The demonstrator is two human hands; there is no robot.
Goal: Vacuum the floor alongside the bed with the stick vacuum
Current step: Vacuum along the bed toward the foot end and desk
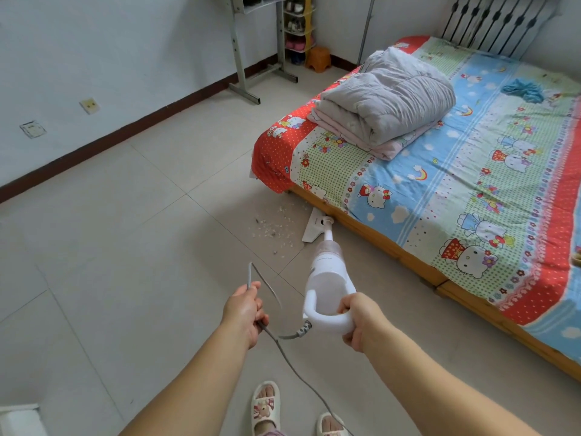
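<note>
The right hand (361,319) grips the handle of the white stick vacuum (327,278). The left hand (246,309) holds its gray cord (283,336) (looped up). The vacuum's head (314,228) sits on the floor (125,247) beside the bed (440,184), near small crumbs (273,228).

A folded grey quilt (390,105) lies at the upper middle of the frame, with a crumpled blue cloth (523,89) to its right. An orange stool (318,59) stands at the top centre beside a shoe rack (298,23). A grey metal stand (242,67) rises along the white wall. Two wall sockets (89,106) sit at the left. A radiator (493,20) fills the upper right corner.
</note>
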